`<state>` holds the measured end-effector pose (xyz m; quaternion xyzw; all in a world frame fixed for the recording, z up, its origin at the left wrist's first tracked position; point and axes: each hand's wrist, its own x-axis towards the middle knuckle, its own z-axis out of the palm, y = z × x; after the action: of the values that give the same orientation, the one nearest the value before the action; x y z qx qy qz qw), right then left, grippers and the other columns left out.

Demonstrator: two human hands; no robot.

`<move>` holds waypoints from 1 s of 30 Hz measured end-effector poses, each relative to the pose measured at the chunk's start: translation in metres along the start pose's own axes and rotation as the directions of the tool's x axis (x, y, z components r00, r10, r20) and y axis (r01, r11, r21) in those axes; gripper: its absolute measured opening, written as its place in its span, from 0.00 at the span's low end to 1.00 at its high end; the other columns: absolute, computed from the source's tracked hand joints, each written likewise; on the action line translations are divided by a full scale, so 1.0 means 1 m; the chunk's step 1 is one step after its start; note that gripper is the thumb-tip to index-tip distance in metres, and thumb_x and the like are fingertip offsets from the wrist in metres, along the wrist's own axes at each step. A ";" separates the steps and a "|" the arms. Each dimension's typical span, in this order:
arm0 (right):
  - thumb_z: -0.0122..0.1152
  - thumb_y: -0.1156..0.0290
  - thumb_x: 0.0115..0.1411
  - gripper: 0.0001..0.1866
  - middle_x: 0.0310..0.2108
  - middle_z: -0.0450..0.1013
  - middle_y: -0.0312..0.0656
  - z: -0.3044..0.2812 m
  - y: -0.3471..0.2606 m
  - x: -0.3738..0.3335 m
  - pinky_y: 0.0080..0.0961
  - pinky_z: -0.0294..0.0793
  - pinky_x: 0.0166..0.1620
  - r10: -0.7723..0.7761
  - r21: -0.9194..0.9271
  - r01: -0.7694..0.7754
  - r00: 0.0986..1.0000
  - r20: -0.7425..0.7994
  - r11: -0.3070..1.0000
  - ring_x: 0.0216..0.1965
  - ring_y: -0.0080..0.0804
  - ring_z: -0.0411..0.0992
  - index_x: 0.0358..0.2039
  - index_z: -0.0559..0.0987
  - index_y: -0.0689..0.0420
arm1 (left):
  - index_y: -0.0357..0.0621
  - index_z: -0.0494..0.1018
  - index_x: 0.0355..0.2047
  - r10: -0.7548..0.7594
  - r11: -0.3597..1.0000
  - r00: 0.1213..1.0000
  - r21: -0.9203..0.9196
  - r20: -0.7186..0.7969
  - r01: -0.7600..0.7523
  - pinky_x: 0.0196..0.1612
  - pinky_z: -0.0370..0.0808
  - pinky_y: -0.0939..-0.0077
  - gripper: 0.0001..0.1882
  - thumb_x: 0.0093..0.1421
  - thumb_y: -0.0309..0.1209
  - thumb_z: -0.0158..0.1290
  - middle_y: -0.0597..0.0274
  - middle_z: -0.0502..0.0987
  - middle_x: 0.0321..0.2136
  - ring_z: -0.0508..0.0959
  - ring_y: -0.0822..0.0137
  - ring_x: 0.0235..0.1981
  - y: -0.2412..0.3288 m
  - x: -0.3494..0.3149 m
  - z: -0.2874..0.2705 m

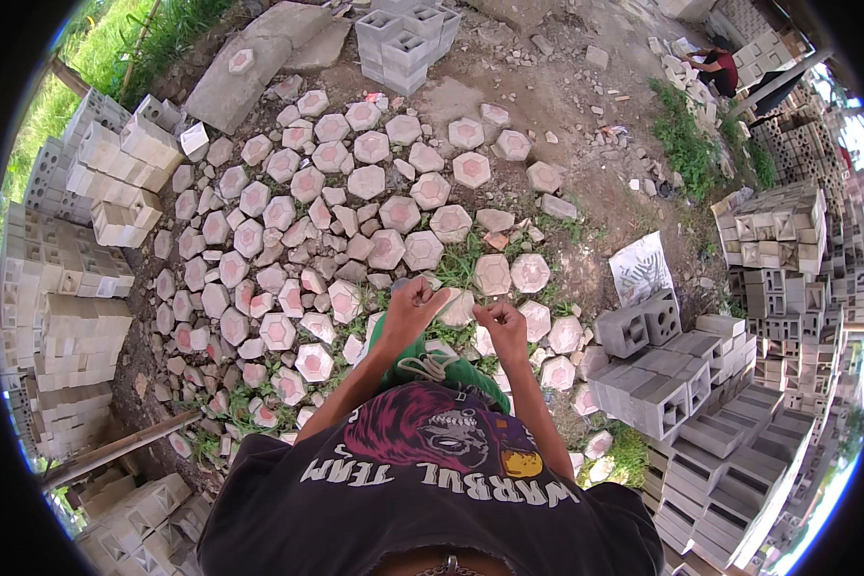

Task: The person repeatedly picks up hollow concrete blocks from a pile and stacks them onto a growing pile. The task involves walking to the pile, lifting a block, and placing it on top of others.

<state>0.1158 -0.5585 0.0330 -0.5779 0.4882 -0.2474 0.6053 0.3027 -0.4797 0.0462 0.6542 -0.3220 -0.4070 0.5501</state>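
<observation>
Above hexagonal pavers [492,275], left hand [416,301], right hand [502,327], each grip nearly closed, contents unclear

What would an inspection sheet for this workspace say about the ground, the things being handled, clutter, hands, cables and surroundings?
Surface: bare earth with patches of grass.
Job's things: many hexagonal pavers, several pink-centred; a pale piece shows between the left hand and right hand, held or lying, cannot tell.
Clutter: broken stones among the pavers; a printed sheet on the ground at right.
Grips: fingers bent on both hands; whether either holds anything is unclear.
Cables: nothing seen.
Surroundings: block stacks on both sides; another person at upper right.
</observation>
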 end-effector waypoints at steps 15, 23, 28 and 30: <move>0.58 0.58 0.61 0.20 0.20 0.70 0.33 0.081 -0.076 0.150 0.16 0.63 0.30 0.016 0.056 -0.019 0.999 0.048 0.998 0.24 0.15 0.64 0.20 0.75 0.60 | 0.39 0.68 0.15 -0.138 0.990 0.988 0.018 -0.063 0.139 0.19 0.55 0.81 0.23 0.64 0.41 0.48 0.72 0.66 0.13 0.61 0.82 0.17 0.024 0.148 -0.097; 0.57 0.55 0.61 0.22 0.21 0.72 0.35 0.077 -0.082 0.227 0.17 0.65 0.33 0.119 0.097 -0.127 0.990 0.079 0.987 0.26 0.17 0.67 0.19 0.74 0.60 | 0.33 0.73 0.28 -0.211 0.959 0.976 -0.185 0.044 0.216 0.40 0.69 0.75 0.24 0.69 0.40 0.36 0.56 0.77 0.28 0.73 0.70 0.31 0.020 0.217 -0.090; 0.57 0.56 0.61 0.21 0.21 0.72 0.35 0.071 -0.093 0.319 0.18 0.65 0.32 0.069 0.106 -0.086 0.986 0.149 0.991 0.26 0.17 0.66 0.19 0.74 0.60 | 0.30 0.71 0.43 -0.134 0.964 0.989 -0.223 0.069 0.147 0.49 0.69 0.69 0.26 0.67 0.40 0.30 0.48 0.78 0.37 0.76 0.61 0.39 0.027 0.298 -0.078; 0.57 0.60 0.62 0.18 0.23 0.73 0.35 0.066 -0.106 0.369 0.16 0.67 0.32 0.082 0.046 -0.091 0.983 0.165 0.995 0.26 0.17 0.67 0.21 0.76 0.61 | 0.31 0.70 0.46 -0.087 0.976 0.992 -0.193 0.089 0.103 0.50 0.68 0.67 0.28 0.66 0.41 0.27 0.48 0.78 0.39 0.76 0.60 0.41 0.029 0.336 -0.074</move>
<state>0.3494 -0.8690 0.0110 -0.5583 0.4549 -0.1856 0.6686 0.5238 -0.7436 0.0190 0.5943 -0.2700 -0.4887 0.5789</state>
